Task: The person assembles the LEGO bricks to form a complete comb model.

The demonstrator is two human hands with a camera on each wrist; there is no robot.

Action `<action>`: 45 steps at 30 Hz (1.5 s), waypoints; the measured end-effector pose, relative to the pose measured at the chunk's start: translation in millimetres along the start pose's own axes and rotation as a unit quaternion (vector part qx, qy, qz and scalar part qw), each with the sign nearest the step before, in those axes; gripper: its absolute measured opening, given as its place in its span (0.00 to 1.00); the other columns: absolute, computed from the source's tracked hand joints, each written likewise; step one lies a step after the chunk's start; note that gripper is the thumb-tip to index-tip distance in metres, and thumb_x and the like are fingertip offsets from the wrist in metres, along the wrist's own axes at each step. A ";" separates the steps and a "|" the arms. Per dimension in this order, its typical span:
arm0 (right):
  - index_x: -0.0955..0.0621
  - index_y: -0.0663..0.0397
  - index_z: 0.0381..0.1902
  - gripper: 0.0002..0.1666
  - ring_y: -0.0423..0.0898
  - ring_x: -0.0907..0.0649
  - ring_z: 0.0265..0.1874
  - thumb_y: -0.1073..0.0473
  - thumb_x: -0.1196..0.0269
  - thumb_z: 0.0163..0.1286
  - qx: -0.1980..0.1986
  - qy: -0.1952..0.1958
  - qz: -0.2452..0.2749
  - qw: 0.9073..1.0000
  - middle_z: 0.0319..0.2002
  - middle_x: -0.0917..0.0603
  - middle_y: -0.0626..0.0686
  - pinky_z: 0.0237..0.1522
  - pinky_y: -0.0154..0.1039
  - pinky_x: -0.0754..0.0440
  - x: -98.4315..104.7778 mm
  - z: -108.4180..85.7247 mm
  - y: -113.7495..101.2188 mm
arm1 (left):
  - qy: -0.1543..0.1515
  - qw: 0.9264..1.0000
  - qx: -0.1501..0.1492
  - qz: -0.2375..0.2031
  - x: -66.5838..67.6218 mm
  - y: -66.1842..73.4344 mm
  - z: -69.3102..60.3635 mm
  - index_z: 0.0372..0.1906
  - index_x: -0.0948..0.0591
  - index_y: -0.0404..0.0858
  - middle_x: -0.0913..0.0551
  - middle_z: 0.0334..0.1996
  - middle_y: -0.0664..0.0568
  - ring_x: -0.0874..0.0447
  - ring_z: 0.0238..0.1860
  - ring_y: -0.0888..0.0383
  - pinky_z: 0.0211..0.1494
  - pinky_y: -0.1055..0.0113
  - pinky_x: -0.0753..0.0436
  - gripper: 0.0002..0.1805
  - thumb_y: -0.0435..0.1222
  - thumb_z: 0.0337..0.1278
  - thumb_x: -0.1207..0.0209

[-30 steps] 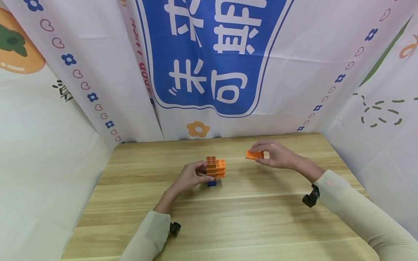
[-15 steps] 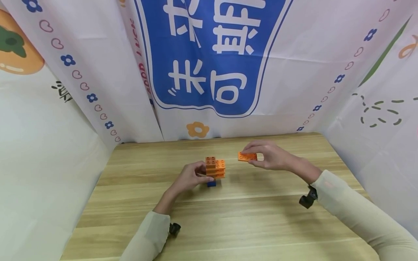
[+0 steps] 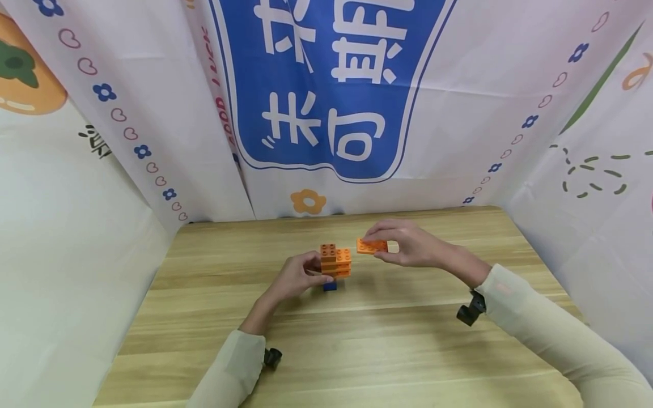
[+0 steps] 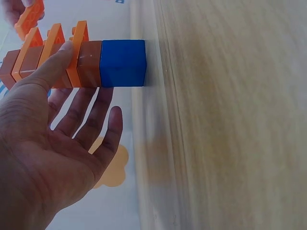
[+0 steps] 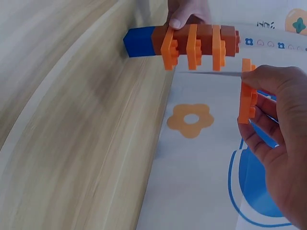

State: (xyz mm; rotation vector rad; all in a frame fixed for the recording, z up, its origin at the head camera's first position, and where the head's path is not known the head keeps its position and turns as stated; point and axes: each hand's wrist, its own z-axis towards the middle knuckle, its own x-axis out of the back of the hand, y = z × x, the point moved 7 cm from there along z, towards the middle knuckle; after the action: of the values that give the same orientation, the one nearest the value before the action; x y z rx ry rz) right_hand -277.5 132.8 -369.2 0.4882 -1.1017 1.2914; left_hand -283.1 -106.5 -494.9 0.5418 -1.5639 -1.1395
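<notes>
A tower of toy building bricks (image 3: pixel 328 255) stands upright on the table, with a blue brick (image 4: pixel 123 63) at its base. Above that, brown bricks alternate with three flat orange bricks (image 5: pixel 192 47) that jut out toward the right. My left hand (image 3: pixel 294 276) grips the tower from the left; its thumb presses the side low down, and the fingers lie behind. A loose flat orange brick (image 3: pixel 370 246) is pinched between thumb and fingers of my right hand (image 3: pixel 415 245). It hangs in the air just right of the tower's top, studs up, apart from it.
The wood-grain table (image 3: pixel 388 351) ends at a white printed cloth (image 3: pixel 449 130) at the back, and similar cloth walls rise on both sides. Each wrist carries a small black camera (image 3: pixel 471 309).
My right hand has moved left with the flat orange brick, steadily closer to the tower. The left hand and the tower have stayed in place.
</notes>
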 end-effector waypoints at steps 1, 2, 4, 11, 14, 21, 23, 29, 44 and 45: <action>0.12 0.59 0.56 0.22 0.50 0.12 0.52 0.65 0.23 0.63 0.002 0.001 0.002 1.000 0.53 0.11 0.54 0.54 0.47 0.12 -0.3 1.8 -1.3 | 0.000 1.000 -0.001 0.000 0.1 -0.1 0.1 0.51 0.15 0.39 0.10 0.46 0.51 0.12 0.46 0.55 0.50 0.63 0.11 0.18 0.38 0.59 0.23; 0.12 0.59 0.56 0.22 0.50 0.12 0.52 0.65 0.23 0.63 0.004 0.002 0.002 1.000 0.53 0.11 0.54 0.54 0.48 0.12 -0.6 3.7 -2.6 | -0.001 1.000 -0.002 0.001 0.1 -0.2 0.2 0.51 0.15 0.39 0.10 0.46 0.51 0.12 0.46 0.55 0.49 0.63 0.12 0.18 0.38 0.60 0.23; 0.12 0.59 0.56 0.22 0.50 0.12 0.52 0.66 0.23 0.63 0.008 0.004 0.003 1.000 0.53 0.11 0.54 0.55 0.48 0.12 -1.1 8.1 -5.3 | -0.001 1.000 -0.003 0.002 0.3 0.0 0.1 0.51 0.15 0.39 0.10 0.46 0.50 0.12 0.46 0.55 0.49 0.63 0.12 0.18 0.38 0.60 0.23; 0.12 0.59 0.56 0.21 0.49 0.13 0.52 0.65 0.23 0.64 0.019 0.009 0.012 1.000 0.53 0.11 0.54 0.55 0.46 0.13 -3.5 26.9 -15.1 | -0.002 1.000 -0.010 0.005 1.1 1.4 0.6 0.50 0.15 0.38 0.10 0.45 0.49 0.12 0.45 0.54 0.48 0.63 0.11 0.17 0.37 0.60 0.23; 0.12 0.59 0.56 0.20 0.49 0.13 0.52 0.64 0.24 0.65 0.018 0.007 0.020 1.000 0.52 0.11 0.54 0.55 0.44 0.13 -6.7 33.8 -16.8 | -0.003 1.000 -0.014 0.009 0.8 1.4 1.0 0.50 0.15 0.38 0.10 0.45 0.49 0.11 0.45 0.54 0.48 0.63 0.11 0.17 0.37 0.60 0.24; 0.12 0.60 0.57 0.21 0.50 0.13 0.53 0.65 0.25 0.66 0.018 -0.003 0.022 1.000 0.53 0.11 0.56 0.57 0.44 0.14 -15.1 46.6 -19.7 | -0.008 1.000 -0.022 0.005 1.4 0.4 1.2 0.51 0.15 0.39 0.10 0.45 0.50 0.11 0.45 0.54 0.49 0.62 0.11 0.17 0.38 0.61 0.24; 0.12 0.60 0.57 0.21 0.50 0.13 0.54 0.65 0.25 0.66 0.017 -0.005 0.022 1.000 0.53 0.11 0.56 0.57 0.44 0.14 -17.5 49.5 -19.6 | -0.007 1.000 -0.024 0.004 1.9 0.5 1.3 0.51 0.15 0.39 0.10 0.45 0.50 0.11 0.45 0.55 0.49 0.62 0.11 0.17 0.38 0.61 0.24; 0.12 0.61 0.56 0.19 0.50 0.13 0.53 0.65 0.26 0.67 0.018 -0.011 0.032 0.999 0.53 0.12 0.56 0.57 0.44 0.14 -26.2 54.2 -18.1 | -0.009 1.000 -0.026 -0.001 1.2 0.4 1.8 0.51 0.15 0.39 0.10 0.47 0.50 0.11 0.46 0.55 0.50 0.63 0.11 0.17 0.38 0.61 0.24; 0.12 0.60 0.56 0.18 0.50 0.13 0.53 0.64 0.27 0.69 0.002 -0.031 0.026 0.999 0.53 0.12 0.56 0.58 0.42 0.14 -33.7 62.6 -18.7 | -0.011 1.000 -0.024 0.009 0.0 1.8 1.8 0.51 0.15 0.39 0.10 0.47 0.50 0.11 0.46 0.55 0.51 0.62 0.11 0.16 0.37 0.62 0.25; 0.12 0.60 0.56 0.18 0.50 0.13 0.53 0.64 0.27 0.69 0.000 -0.033 0.027 0.999 0.53 0.12 0.56 0.58 0.42 0.14 -34.0 63.0 -18.2 | -0.011 1.000 -0.023 0.010 0.1 2.0 1.9 0.51 0.15 0.39 0.10 0.47 0.50 0.11 0.46 0.55 0.51 0.62 0.11 0.16 0.37 0.62 0.25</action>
State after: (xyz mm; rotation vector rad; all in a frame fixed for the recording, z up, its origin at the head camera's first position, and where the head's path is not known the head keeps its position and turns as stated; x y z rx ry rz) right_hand -280.6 59.1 -365.3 0.5077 -1.1769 1.3304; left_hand -284.5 -105.0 -493.0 0.4839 -1.5551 -1.1674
